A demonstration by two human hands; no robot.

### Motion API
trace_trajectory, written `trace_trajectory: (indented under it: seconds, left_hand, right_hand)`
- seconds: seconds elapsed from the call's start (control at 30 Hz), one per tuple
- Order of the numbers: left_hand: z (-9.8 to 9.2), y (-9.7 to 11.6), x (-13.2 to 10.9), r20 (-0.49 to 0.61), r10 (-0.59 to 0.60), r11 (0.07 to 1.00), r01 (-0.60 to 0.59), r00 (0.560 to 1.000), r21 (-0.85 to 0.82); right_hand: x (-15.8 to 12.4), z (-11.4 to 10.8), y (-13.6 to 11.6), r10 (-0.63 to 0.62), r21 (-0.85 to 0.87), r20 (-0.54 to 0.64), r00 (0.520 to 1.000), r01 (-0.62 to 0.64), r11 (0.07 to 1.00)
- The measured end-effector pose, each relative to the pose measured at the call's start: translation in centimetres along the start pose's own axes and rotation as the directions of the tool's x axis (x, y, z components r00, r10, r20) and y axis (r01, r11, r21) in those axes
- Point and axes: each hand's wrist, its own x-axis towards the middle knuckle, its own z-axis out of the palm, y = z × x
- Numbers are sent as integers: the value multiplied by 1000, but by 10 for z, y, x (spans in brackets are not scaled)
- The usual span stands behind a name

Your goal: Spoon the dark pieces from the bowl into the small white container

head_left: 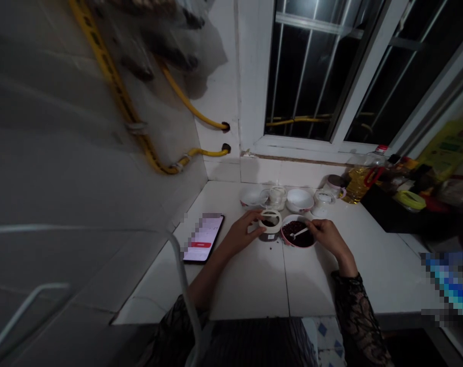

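Observation:
My left hand [242, 233] is wrapped round a small jar [270, 224] with a white rim and dark contents, standing on the white counter [250, 280]. Right beside the jar stands a white bowl [298, 232] full of dark red beans. My right hand [327, 235] is closed on the handle of a white spoon [298, 234] whose head lies in the beans. A few loose beans lie on the counter below the jar.
A lit phone [203, 237] lies left of my left hand. Behind the jar stand two white bowls [299, 199] and small glass jars [322, 200]. An oil bottle [363, 178] and clutter fill the back right. Yellow hoses [185, 102] run along the left wall; a barred window is above.

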Motion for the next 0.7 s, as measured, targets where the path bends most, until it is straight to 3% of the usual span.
trace_trajectory:
  seconds: [0.4,0.7]
  left_hand:
    - [0,-3,1,-9,11,1000,-11,1000,-1]
    - [1,-2,1,-7,6,1000,-6,1000,16]
  right_hand:
    - [3,-8,8,72,179,-83,994,-56,982]
    - [5,-7,12,91,201,-93,991,-71,977]
